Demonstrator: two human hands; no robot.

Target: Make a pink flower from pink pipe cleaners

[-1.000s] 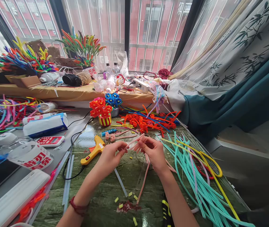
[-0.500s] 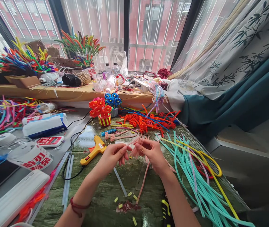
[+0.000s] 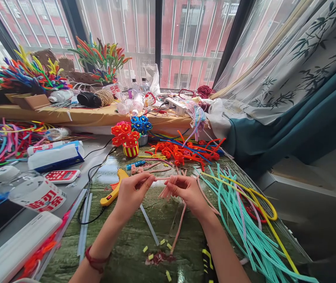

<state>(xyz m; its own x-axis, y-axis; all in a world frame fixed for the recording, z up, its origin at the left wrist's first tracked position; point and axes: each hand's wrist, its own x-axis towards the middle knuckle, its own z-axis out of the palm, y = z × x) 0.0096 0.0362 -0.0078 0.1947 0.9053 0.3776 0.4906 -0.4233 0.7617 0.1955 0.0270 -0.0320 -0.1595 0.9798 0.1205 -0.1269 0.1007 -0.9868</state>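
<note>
Above the middle of the green table, my right hand pinches a small bunch of pale pink pipe cleaners, their short ends hanging down to the left. My left hand is closed on the end of one pink pipe cleaner, stretched level between the two hands. Below them a longer pink pipe cleaner lies on the tabletop beside a clear glue stick. A yellow glue gun rests just left of my left hand. Finished pink pieces lie behind my hands.
Mint-green pipe cleaners spread along the right. Orange-red pieces and a pot of red flowers stand at the back. Yellow bits lie in front. The glue gun's black cord, a calculator and a bottle are leftward.
My left hand has pulled left and slightly up, drawing one pink pipe cleaner straight out from the bunch. The bunch in my right hand has turned, its ends now pointing lower left.
</note>
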